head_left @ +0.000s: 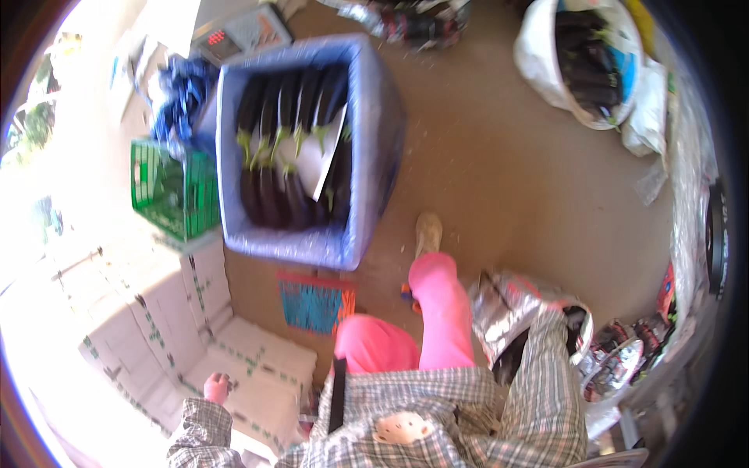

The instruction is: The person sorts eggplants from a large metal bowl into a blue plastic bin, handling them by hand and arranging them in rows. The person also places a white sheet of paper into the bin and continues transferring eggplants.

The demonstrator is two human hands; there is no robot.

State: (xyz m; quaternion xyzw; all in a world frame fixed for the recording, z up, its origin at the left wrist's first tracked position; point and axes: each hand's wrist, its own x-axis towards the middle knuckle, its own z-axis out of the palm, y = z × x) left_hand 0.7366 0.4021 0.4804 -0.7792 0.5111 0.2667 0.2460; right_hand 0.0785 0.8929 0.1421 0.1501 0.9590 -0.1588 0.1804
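My left hand (217,386) is low at the left, over white cartons with green print; its fingers look curled, and whether anything is in them is unclear. My right sleeve reaches down to the mouth of a silver plastic bag (506,301) with dark contents; the right hand itself is hidden there. Before me stands a crate lined with blue plastic film (380,140). Inside, eggplants (279,196) lie in two rows, green stems meeting in the middle. A white sheet (313,161) lies tilted on them.
White cartons (246,362) are stacked at left beneath a green plastic crate (202,202). A scale (248,35) with a lit display stands behind. A white sack (538,64) of eggplants is at upper right. Opened silver bags (614,368) lie at lower right. A blue mesh piece (313,301) lies near my feet.
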